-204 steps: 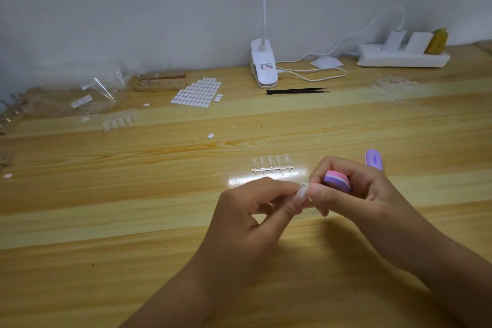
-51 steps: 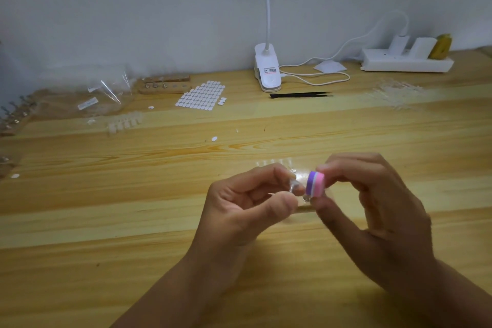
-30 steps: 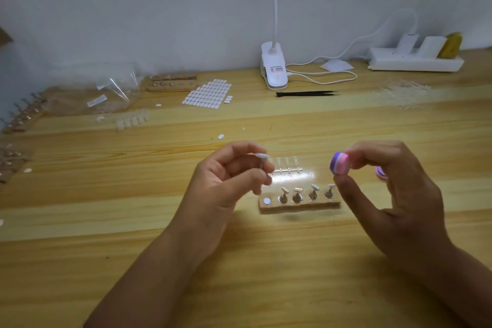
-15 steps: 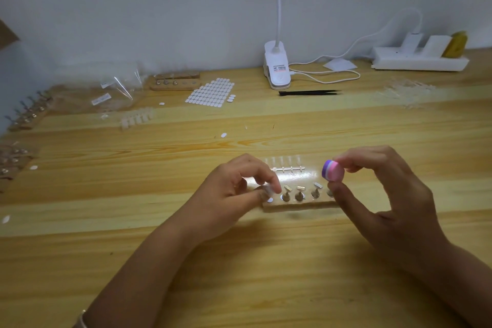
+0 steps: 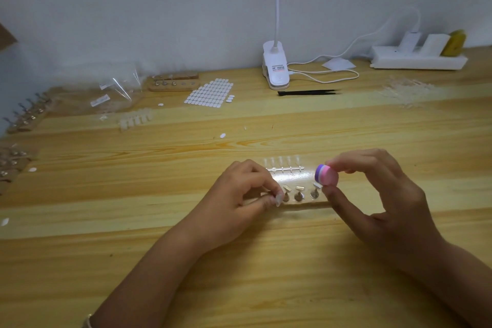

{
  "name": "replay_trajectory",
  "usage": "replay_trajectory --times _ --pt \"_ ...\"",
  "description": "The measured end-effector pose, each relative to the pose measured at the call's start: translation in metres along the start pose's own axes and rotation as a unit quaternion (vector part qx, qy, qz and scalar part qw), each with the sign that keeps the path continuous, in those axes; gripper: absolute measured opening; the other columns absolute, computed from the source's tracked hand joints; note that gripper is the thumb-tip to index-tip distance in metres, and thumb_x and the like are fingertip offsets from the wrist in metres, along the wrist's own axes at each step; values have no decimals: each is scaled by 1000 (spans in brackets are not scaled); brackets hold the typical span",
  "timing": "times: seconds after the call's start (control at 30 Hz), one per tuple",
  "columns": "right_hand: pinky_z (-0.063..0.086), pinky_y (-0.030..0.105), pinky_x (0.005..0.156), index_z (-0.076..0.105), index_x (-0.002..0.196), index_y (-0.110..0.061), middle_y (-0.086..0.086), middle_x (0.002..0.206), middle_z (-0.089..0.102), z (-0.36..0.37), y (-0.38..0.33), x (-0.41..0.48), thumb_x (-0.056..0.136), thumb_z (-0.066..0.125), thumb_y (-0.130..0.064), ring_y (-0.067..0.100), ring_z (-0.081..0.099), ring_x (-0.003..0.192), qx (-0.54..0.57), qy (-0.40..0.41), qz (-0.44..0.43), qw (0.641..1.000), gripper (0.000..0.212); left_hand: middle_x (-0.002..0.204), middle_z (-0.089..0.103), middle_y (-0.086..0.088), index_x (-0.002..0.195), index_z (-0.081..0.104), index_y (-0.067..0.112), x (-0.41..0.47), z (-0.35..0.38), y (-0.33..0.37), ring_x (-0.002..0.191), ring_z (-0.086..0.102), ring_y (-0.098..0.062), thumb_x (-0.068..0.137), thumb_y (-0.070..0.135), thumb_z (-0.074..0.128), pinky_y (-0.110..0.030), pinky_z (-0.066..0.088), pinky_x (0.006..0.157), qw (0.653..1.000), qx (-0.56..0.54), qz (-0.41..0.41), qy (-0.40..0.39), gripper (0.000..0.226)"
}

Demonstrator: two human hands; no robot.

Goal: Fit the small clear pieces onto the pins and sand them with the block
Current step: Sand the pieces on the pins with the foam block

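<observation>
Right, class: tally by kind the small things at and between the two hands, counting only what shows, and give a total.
sanding block, in the right hand: 1
clear piece, in the left hand: 1
pins showing on the wooden holder: 3
tips on the clear strip behind it: 5
Total: 10

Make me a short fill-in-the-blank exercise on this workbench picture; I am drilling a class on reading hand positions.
1. The pink and purple sanding block is pinched in the person's ____ hand.
2. The left hand presses a small clear piece down at the ____ end of the wooden pin holder.
3. The black tweezers lie just in front of the white ____ that stands by the wall.

Missing words: right; left; lamp
</observation>
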State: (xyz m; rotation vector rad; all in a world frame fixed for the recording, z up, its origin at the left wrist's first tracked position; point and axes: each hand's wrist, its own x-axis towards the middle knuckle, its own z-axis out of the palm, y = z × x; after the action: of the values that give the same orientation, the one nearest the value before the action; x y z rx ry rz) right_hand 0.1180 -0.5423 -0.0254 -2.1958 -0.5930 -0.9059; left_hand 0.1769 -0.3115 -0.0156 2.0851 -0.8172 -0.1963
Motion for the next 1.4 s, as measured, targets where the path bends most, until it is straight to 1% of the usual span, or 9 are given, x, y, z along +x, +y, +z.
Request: replay_trajectory --times 0.23,0.37,0.63,0.83,0.97,1.03,1.2,1.3,1.4 --pt "46 24 88 61 110 -13 -1 102 64 -1 0 0 89 66 -14 10 58 97 -6 -2 -5 1000 22 95 64 7 92 73 20 1 -1 -3 94 56 -13 90 16 70 -17 35 76 999 30 -18 29 6" --pt "47 26 88 64 108 -8 -1 101 64 0 0 1 89 66 -13 11 59 96 -12 -2 -5 1000 20 86 63 11 89 70 23 0 -1 -1 86 54 -8 80 11 77 -11 34 72 998 34 -23 49 17" --pt "47 26 87 62 109 -10 -3 102 63 -1 -1 1 89 65 -13 13 59 95 -12 -7 -14 1000 20 78 60 11 78 68 24 -1 1 2 81 52 -8 69 16 85 -15 34 69 992 89 -22 82 21" --pt "49 28 85 67 105 -2 -1 101 64 1 -2 2 89 65 -13 15 60 94 -22 -6 -8 1000 19 77 60 11 77 68 25 -1 1 3 81 52 -7 69 18 85 -20 37 71 993 81 -35 84 21" --pt "47 24 87 67 105 -3 -3 101 63 1 -2 2 89 64 -14 14 59 94 -27 -3 -4 1000 19 97 58 14 91 68 29 0 8 9 100 51 -8 70 35 77 -28 39 90 989 106 -6 107 24" --pt "45 23 87 67 104 -3 -3 101 63 2 -2 2 90 64 -15 12 57 94 -36 -4 4 999 19 102 57 13 92 72 28 2 14 11 103 51 -9 71 34 78 -31 38 94 986 107 7 127 23" --pt "46 26 84 67 104 -4 2 98 65 6 -3 2 91 59 -19 17 59 91 -47 -50 35 997 22 102 64 5 79 72 20 8 23 13 101 56 -18 75 20 77 -28 29 85 964 205 59 162 6" --pt "47 34 78 68 101 -4 3 95 65 8 -4 2 91 57 -20 27 62 83 -54 -80 31 995 22 96 70 1 73 73 15 9 26 15 93 65 -24 74 16 75 -32 35 84 930 277 137 197 3" --pt "46 31 79 67 101 -5 1 93 64 7 -6 3 91 57 -21 23 60 84 -44 -74 39 996 22 91 74 3 71 72 12 5 23 17 86 69 -20 74 10 78 -37 43 87 914 265 178 251 8"
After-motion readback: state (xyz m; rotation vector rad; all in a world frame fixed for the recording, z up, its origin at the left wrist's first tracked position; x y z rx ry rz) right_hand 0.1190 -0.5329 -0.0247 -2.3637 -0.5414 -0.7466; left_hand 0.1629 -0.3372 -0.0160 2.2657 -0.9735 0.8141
